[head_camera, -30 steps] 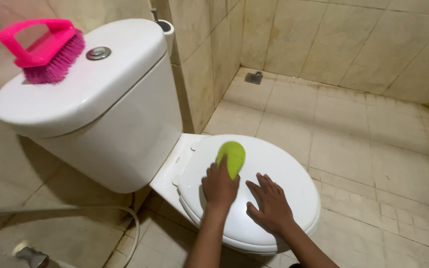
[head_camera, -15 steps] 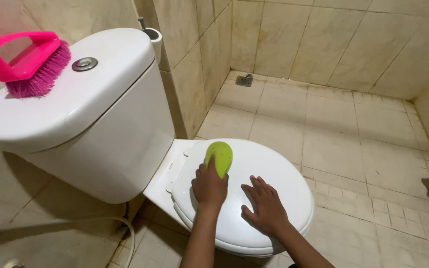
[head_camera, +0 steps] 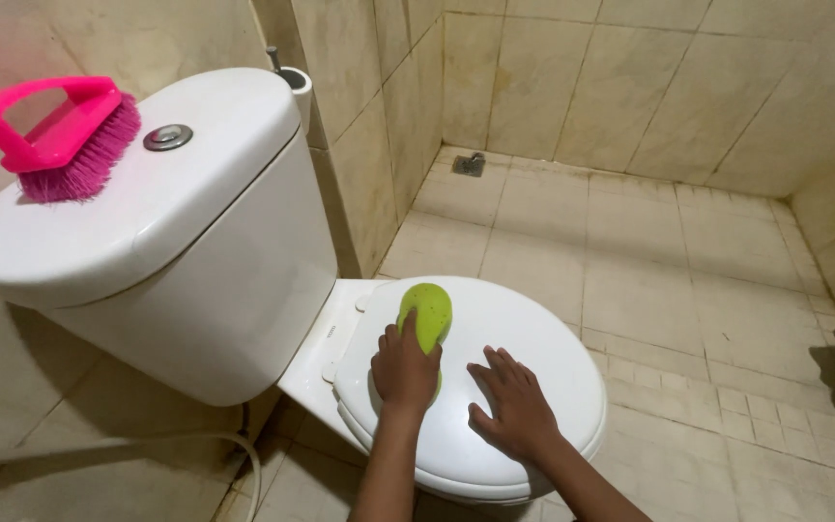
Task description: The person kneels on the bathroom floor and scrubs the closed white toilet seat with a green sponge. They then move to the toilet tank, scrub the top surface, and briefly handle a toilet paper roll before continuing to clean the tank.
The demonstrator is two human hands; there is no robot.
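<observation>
A pink scrub brush (head_camera: pixel 55 135) lies on the white cistern (head_camera: pixel 147 222). On the closed toilet lid (head_camera: pixel 533 338), the left hand (head_camera: pixel 404 367) grips and presses a green sponge (head_camera: pixel 426 314); beside it, the right hand (head_camera: pixel 512 406) rests flat with fingers spread.

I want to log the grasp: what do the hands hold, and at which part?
The left hand grips the green sponge at its near end. The right hand holds nothing; it lies flat on the toilet lid.
</observation>
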